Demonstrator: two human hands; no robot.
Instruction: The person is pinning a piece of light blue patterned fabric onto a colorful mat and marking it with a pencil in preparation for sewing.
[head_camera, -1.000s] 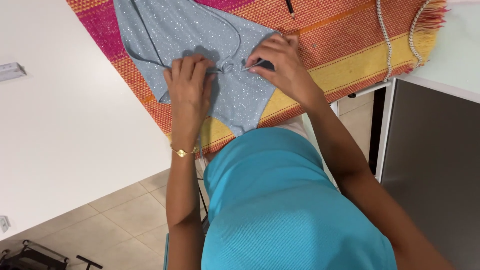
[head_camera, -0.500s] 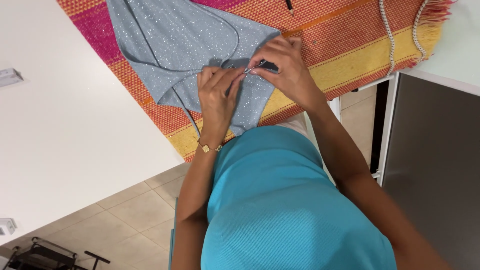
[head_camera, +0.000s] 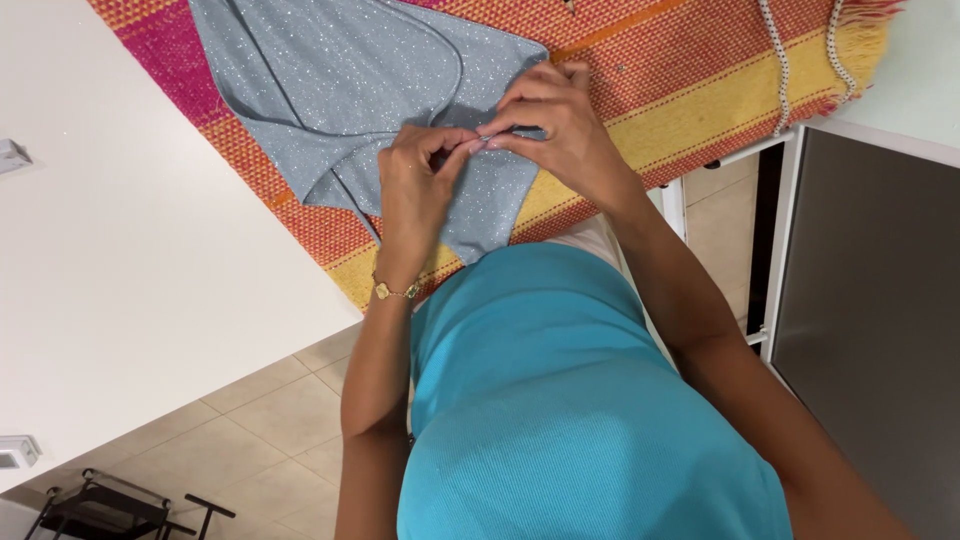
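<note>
Left hand (head_camera: 420, 185) and right hand (head_camera: 555, 125) meet fingertip to fingertip, pinching the sparkly grey-blue garment (head_camera: 350, 90) | garment lies under and beyond both hands on the striped woven mat (head_camera: 690, 80) | risk: slippery fabric may escape the pinch, judging by the fingertip-only hold.

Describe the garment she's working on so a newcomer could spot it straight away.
On the white table lies a striped woven mat in pink, orange and yellow. On it lies the grey-blue fabric piece, where the left hand and right hand meet. It alone is plain-coloured and speckled with glitter, with thin straps.
</note>
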